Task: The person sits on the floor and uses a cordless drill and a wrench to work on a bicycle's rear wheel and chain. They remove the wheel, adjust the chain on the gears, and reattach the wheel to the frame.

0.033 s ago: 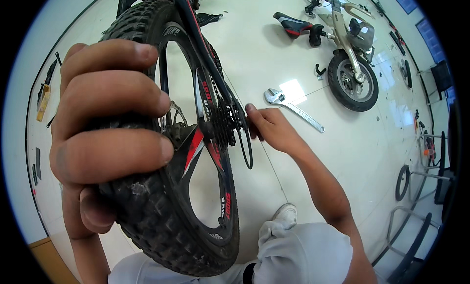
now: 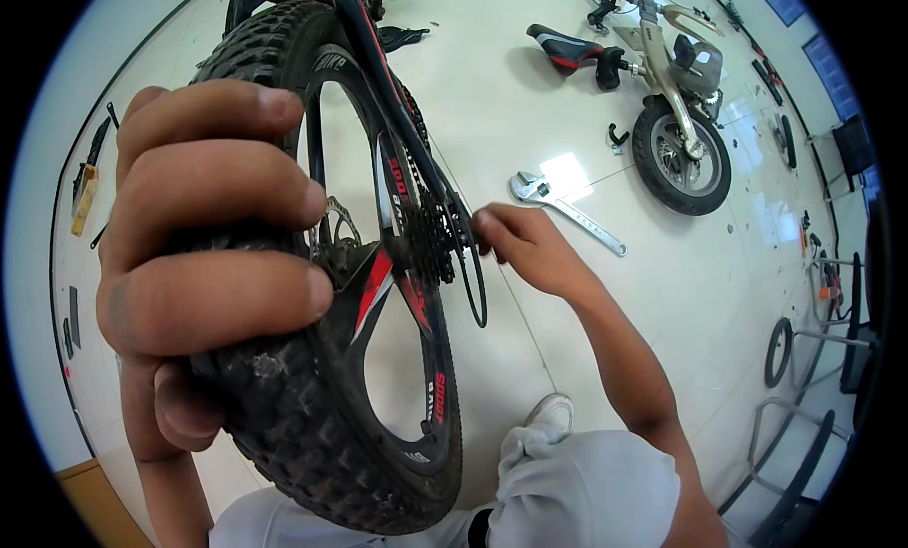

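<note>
My left hand (image 2: 213,236) wraps over the knobbly black tyre (image 2: 331,444) of a bicycle's rear wheel, fingers curled across the tread. The wheel has broad black spokes (image 2: 376,288) with red and white markings. On its right side sits a sprocket cassette (image 2: 430,241), with a thin black cable (image 2: 483,307) looping down beside it. My right hand (image 2: 532,250) is at the hub's right side, just past the cassette, fingers bent and drawn together. Whatever its fingertips hold is hidden. A brake disc (image 2: 345,222) shows between the spokes, and the black frame tube (image 2: 378,75) runs above.
An adjustable wrench (image 2: 572,212) lies on the pale tiled floor, right of my right hand. Farther right lies a small beige bike (image 2: 662,85) with a black-tyred wheel (image 2: 683,156). Chairs (image 2: 794,434) stand along the right, and tools (image 2: 85,198) lie at the left wall.
My right hand has shifted very slightly at the hub, its thumb and fingers turning a little. My left hand and the wheel look almost the same.
</note>
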The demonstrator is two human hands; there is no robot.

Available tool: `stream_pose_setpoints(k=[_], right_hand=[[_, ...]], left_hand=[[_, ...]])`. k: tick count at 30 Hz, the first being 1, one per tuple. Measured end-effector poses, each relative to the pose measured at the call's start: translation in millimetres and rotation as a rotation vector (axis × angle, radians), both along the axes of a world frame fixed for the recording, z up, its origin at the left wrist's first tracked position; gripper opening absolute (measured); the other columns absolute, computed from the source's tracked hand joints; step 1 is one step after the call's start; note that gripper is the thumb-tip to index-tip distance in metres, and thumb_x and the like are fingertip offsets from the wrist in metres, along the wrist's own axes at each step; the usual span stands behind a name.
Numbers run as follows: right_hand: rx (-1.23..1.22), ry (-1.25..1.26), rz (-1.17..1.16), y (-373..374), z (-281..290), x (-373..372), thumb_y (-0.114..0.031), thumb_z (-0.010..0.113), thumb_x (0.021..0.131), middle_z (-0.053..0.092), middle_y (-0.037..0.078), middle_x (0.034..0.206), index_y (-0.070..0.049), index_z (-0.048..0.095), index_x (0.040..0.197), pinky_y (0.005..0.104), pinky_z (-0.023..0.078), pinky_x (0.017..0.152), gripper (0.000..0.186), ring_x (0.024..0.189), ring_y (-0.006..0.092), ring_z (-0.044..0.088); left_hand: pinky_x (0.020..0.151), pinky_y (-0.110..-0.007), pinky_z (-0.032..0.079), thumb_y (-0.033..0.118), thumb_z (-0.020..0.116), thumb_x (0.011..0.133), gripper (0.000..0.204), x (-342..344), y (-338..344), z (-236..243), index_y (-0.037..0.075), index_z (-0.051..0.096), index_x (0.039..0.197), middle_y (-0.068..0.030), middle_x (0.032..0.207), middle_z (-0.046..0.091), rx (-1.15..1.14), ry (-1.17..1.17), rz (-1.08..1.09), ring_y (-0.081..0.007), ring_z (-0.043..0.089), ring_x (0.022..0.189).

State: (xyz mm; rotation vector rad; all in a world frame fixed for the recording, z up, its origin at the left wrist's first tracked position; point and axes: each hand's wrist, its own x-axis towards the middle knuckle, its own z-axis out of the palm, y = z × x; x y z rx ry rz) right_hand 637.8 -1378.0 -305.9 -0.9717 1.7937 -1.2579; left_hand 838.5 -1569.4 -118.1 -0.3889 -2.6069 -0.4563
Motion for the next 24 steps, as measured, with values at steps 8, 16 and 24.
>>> stream_pose_setpoints(k=[8,16,24], right_hand=[[0.204,-0.152,0.023,10.6,-2.1,-11.5,-0.027,0.049,0.101,0.06,0.004,0.071,0.001,0.065,0.097,0.0252,0.043,0.062,0.032,0.067,0.0104,0.054],[-0.216,0.003,0.032,16.0,-20.9,-8.7,-0.013,0.064,0.092,0.063,0.006,0.086,0.001,0.062,0.105,0.0275,0.047,0.072,0.018,0.077,0.0117,0.058],[-0.132,0.253,0.026,4.8,-24.9,-1.6,-0.031,0.049,0.099,0.06,0.019,0.075,0.0,0.059,0.083,0.0459,0.046,0.065,0.036,0.072,0.0364,0.059]], left_hand=[[0.108,-0.054,0.03,0.059,0.025,0.1,0.046,-16.8,27.3,-15.6,0.024,0.055,0.107,-0.0089,0.114,0.052,0.222,0.069,0.059,-0.0348,0.041,0.125],[0.108,-0.054,0.034,0.053,0.024,0.102,0.042,-23.5,34.7,-34.9,0.023,0.054,0.101,-0.0094,0.113,0.052,0.158,0.282,0.109,-0.0356,0.04,0.126],[0.11,-0.055,0.034,0.049,0.022,0.102,0.04,-22.9,20.3,-47.2,0.027,0.051,0.115,-0.0094,0.119,0.048,0.159,0.38,0.039,-0.0375,0.036,0.129]])
